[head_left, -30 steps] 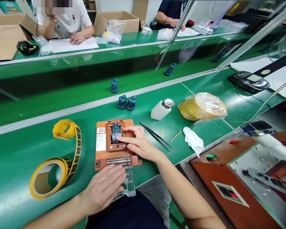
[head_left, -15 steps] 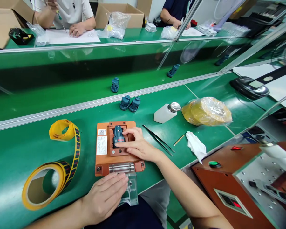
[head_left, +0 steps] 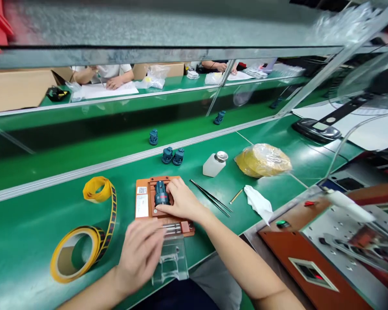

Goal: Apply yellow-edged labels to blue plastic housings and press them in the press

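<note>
A dark blue battery pack (head_left: 161,196) with red lettering lies in the recess of an orange-brown fixture (head_left: 142,218). My right hand (head_left: 186,200) is closed about its right side, thumb at the near end and fingers by the far end. Over the fixture's near left corner hovers my left hand (head_left: 142,252), blurred, fingers stretched out and holding nothing. Beneath and beside it, a clear hinged cover (head_left: 177,262) hangs folded back toward my lap. Black tweezers (head_left: 211,198) lie right of the fixture.
Left stands a yellow label roll (head_left: 56,262) with its strip curling back. Behind are blue packs (head_left: 177,156), a white dispenser bottle (head_left: 213,165) and a bagged yellow roll (head_left: 261,161). A tissue (head_left: 258,203) lies near an orange-brown machine (head_left: 286,249). A metal shelf (head_left: 168,26) hangs overhead.
The view has tipped upward, bringing the shelf in. My left hand has lifted off the clear cover. My right fingers have drawn from the label to the pack's side and near end.
</note>
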A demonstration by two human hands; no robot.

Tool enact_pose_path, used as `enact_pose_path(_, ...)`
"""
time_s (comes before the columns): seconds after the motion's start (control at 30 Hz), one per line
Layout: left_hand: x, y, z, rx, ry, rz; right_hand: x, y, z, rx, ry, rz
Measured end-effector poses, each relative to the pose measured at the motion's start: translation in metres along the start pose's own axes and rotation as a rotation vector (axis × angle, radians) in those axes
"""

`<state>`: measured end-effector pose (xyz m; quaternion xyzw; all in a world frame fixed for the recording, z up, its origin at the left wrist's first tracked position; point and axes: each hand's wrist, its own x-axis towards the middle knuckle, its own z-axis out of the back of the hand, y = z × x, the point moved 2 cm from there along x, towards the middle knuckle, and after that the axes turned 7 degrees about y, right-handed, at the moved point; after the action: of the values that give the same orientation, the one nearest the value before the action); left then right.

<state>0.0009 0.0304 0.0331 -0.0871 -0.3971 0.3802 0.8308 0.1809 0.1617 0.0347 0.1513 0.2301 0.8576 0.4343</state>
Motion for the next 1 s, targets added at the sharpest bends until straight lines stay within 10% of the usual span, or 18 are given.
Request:
enact_pose_path(0.13, 0.059, 0.025, 0.014, -0.187, -0.210, 0.438, -0.009, 0.023, 0.022, 0.041, -0.114, 0.056)
enact_pose_path(0.27, 0.111, 0.033, 0.014, -0.850, -0.131, 0.681, -0.038, 0.044, 0.054, 0.134, -0.195, 0.138)
enact_pose_path(0.53, 0.144, -0.008, -0.012, -1.226, -0.124, 0.565, -0.077, 0.035, 0.058, 0.893, -0.234, -0.045)
enact_pose_path(1.0, 0.148, -0.005, -0.030, -1.366, -0.037, 0.504, -0.074, 0.040, 0.039, 0.972, -0.541, -0.091)
